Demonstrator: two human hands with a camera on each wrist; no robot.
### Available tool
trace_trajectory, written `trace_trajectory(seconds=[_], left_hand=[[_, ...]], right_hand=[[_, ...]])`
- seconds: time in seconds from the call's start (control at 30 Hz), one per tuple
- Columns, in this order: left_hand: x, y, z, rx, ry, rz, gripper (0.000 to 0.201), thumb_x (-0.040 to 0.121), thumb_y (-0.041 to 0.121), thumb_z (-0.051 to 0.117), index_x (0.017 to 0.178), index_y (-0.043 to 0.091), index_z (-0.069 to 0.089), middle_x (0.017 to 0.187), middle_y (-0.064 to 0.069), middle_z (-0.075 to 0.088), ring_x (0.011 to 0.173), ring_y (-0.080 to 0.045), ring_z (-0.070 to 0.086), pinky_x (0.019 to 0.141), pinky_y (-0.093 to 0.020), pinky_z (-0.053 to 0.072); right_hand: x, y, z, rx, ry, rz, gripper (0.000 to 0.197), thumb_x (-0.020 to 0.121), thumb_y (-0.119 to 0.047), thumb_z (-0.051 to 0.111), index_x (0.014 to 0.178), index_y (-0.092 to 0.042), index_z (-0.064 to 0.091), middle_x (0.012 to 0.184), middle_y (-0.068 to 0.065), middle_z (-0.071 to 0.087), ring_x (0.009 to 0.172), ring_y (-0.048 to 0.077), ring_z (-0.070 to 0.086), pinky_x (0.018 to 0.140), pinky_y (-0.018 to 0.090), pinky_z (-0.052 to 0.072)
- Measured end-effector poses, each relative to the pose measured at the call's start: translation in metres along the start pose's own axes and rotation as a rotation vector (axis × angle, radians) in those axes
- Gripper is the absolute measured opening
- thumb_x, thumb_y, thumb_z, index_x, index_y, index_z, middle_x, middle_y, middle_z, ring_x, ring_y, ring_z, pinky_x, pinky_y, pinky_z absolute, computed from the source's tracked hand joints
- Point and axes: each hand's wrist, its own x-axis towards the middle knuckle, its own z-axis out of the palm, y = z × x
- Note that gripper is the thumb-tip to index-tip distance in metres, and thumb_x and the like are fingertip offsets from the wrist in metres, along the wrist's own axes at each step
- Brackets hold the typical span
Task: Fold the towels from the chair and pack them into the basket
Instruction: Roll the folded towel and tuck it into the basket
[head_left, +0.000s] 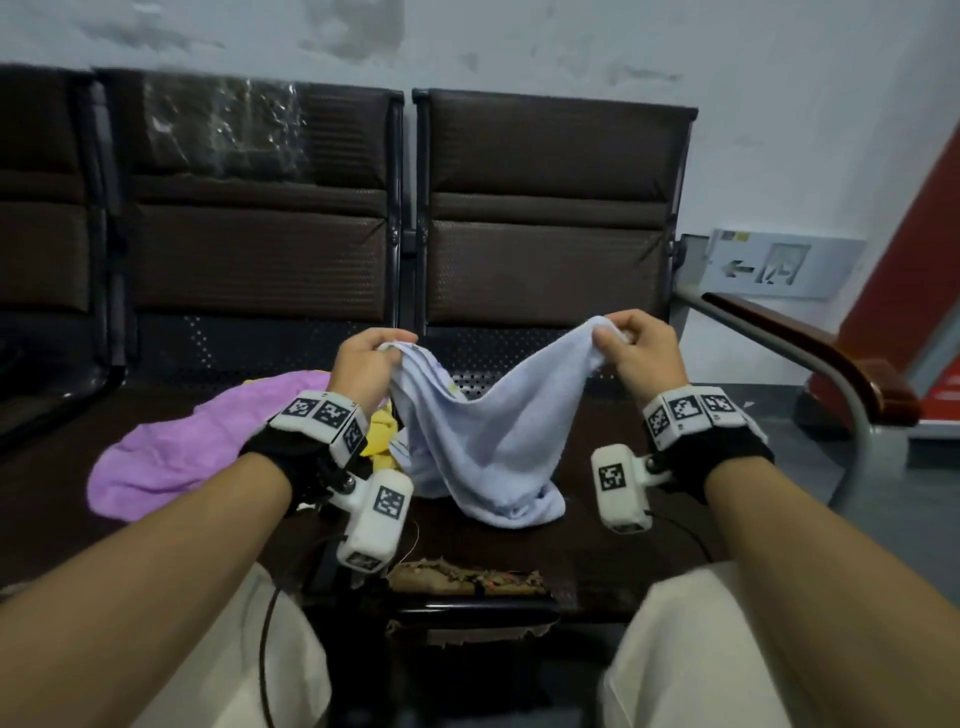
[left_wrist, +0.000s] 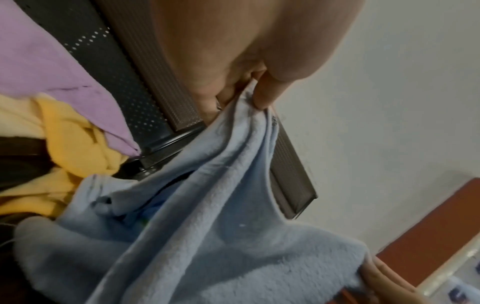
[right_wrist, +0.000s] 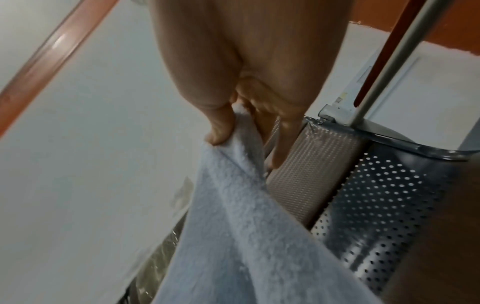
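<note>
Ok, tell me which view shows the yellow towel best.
Left wrist: the yellow towel lies crumpled, plainly seen between the purple towel and blue towel. Head view shows a sliver behind the left wrist. Right wrist shows none.

A public waiting area, to judge by its fittings: a row of linked dark brown padded seats (head_left: 550, 208) on black perforated-metal frames stands against a stained, whitewashed wall (head_left: 779, 104). A grey directional sign with an arrow and pictogram (head_left: 774, 265) is fixed low on that wall, beside a grey metal armrest topped with brown wood (head_left: 810, 353). One seat back carries clear plastic wrapping (head_left: 223, 119), and a red panel (head_left: 914, 260) rises at the right edge.
</note>
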Motion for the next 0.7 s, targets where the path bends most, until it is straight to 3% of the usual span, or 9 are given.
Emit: trace_trajectory(seconds=[0.2, 0.4, 0.5, 0.6, 0.7], left_hand=[[-0.011, 0.075, -0.006, -0.125, 0.011, 0.130, 0.031, 0.088, -0.003, 0.042, 0.082, 0.017, 0.064, 0.080, -0.005, 0.063, 0.073, -0.015, 0.059, 0.065, -0.024, 0.048], [-0.006, 0.125, -0.028, -0.080, 0.089, 0.284, 0.032, 0.084, -0.001, 0.046, 0.079, 0.024, 0.065, 0.082, 0.003, 0.065, 0.079, -0.011, 0.059, 0.068, -0.021, 0.047], [0.007, 0.112, -0.042, 0.033, 0.203, 0.259, 0.027, 0.085, 0.002, 0.048, 0.079, 0.025, 0.061, 0.084, 0.003, 0.064, 0.085, -0.018, 0.059, 0.076, -0.029, 0.047], [0.018, 0.077, -0.048, 0.176, 0.205, 0.217, 0.015, 0.088, 0.005, 0.051, 0.094, 0.015, 0.061, 0.100, -0.009, 0.066, 0.096, -0.025, 0.060, 0.089, -0.037, 0.050], [0.029, 0.045, -0.046, 0.189, 0.198, 0.162, 0.020, 0.087, 0.005, 0.053, 0.100, 0.012, 0.065, 0.101, -0.009, 0.067, 0.095, -0.023, 0.062, 0.083, -0.030, 0.048]], right_hand=[[0.015, -0.063, -0.022, 0.132, 0.078, -0.065, 0.004, 0.085, -0.013, 0.064, 0.087, -0.015, 0.067, 0.078, 0.000, 0.065, 0.076, 0.014, 0.060, 0.073, 0.031, 0.052], [0.039, -0.112, -0.050, 0.129, 0.243, -0.157, 0.004, 0.081, -0.016, 0.068, 0.083, -0.020, 0.067, 0.074, -0.006, 0.063, 0.071, 0.007, 0.056, 0.070, 0.021, 0.047], [0.040, -0.097, -0.054, 0.034, 0.292, -0.083, 0.007, 0.081, -0.016, 0.069, 0.087, -0.015, 0.070, 0.079, 0.002, 0.065, 0.076, 0.011, 0.057, 0.069, 0.021, 0.043], [0.030, -0.062, -0.046, -0.115, 0.254, -0.007, 0.011, 0.079, -0.018, 0.070, 0.088, -0.012, 0.074, 0.078, 0.004, 0.066, 0.078, 0.013, 0.059, 0.069, 0.018, 0.040], [0.024, -0.031, -0.035, -0.180, 0.243, 0.109, 0.016, 0.077, -0.027, 0.072, 0.083, -0.012, 0.075, 0.073, 0.002, 0.065, 0.082, 0.017, 0.060, 0.076, 0.022, 0.040]])
